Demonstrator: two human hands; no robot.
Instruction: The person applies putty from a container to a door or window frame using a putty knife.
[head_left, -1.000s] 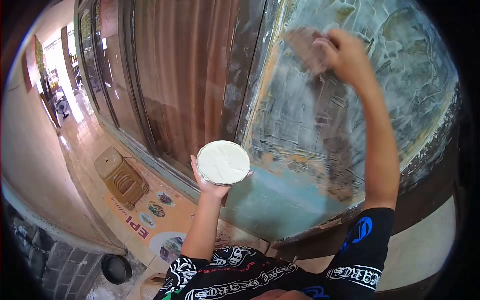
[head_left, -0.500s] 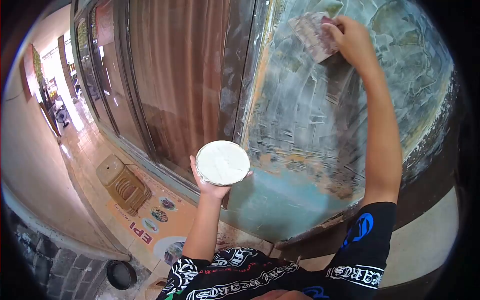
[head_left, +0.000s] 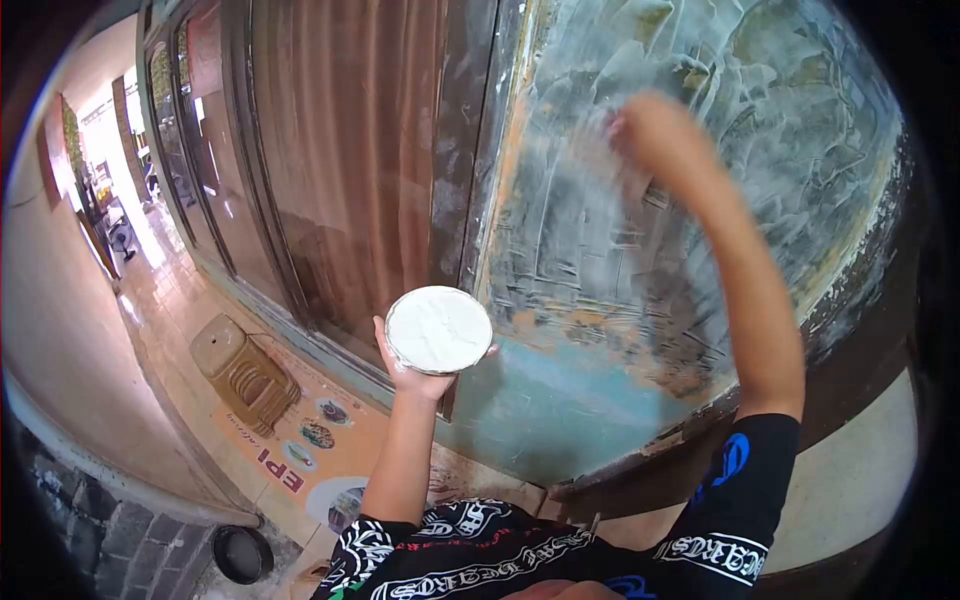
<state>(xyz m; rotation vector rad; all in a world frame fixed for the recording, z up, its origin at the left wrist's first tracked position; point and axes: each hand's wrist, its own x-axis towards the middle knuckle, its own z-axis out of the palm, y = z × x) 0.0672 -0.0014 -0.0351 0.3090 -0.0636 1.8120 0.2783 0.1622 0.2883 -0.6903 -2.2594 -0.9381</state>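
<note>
My left hand [head_left: 413, 377] holds a round tin [head_left: 438, 329] from below, level at chest height; the tin is full of white paste. My right hand [head_left: 655, 132] is raised against the teal wall panel [head_left: 620, 370], which is smeared with white streaks. That hand is blurred by motion. A pale blurred flat scraper [head_left: 603, 140] shows at its fingertips, pressed to the panel. The two hands are well apart, the right one above and to the right of the tin.
Left of the panel stands a dark door frame [head_left: 455, 150] with glass and a brown curtain [head_left: 340, 150]. On the tiled floor below are a stack of tan plastic stools [head_left: 245, 370], a printed mat [head_left: 300, 455] and a black bowl [head_left: 240, 553].
My right hand swept up the panel with the scraper, then came back down and left, and is now blurred. The tin in my left hand has barely shifted.
</note>
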